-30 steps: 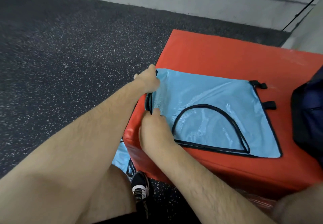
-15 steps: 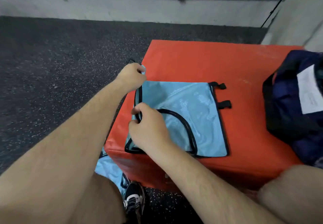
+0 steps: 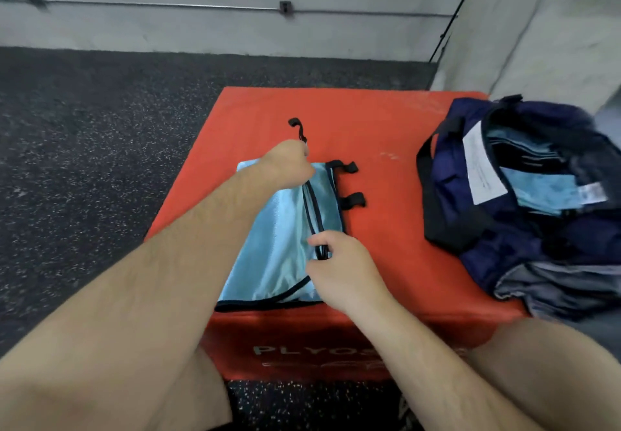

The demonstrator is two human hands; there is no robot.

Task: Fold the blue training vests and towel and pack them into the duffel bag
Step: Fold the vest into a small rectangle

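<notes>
**Vest mid-fold on the plyo box, both hands on its trimmed edge**

The blue training vest (image 3: 268, 246) lies on the surface of the red plyo box (image 3: 386, 121), near its front left corner, partly doubled over on itself. The person holds one long black-trimmed edge at both ends. That looks like the way to carry the flap across straight, so the edges line up instead of bunching.

The left hand (image 3: 289, 167) is reached out to the far end. It is closed in a fist round the fabric there, knuckles up, and a thin black strap (image 3: 297, 128) sticks out beyond it. The right hand (image 3: 342, 269) is nearer the body, wrist bent in, and pinches the same trim between thumb and fingers just above the cloth. The two forearms converge over the vest.

Two short black tabs (image 3: 353, 200) poke out from the vest's right side onto bare red.

The navy duffel bag (image 3: 487, 246) sits open on the right of the box, well apart from the vest. Folded blue cloth (image 3: 537, 185) shows inside, beside a white sheet (image 3: 482, 168). I'd judge the bag is left gaping there so each folded piece can go straight in.
</notes>
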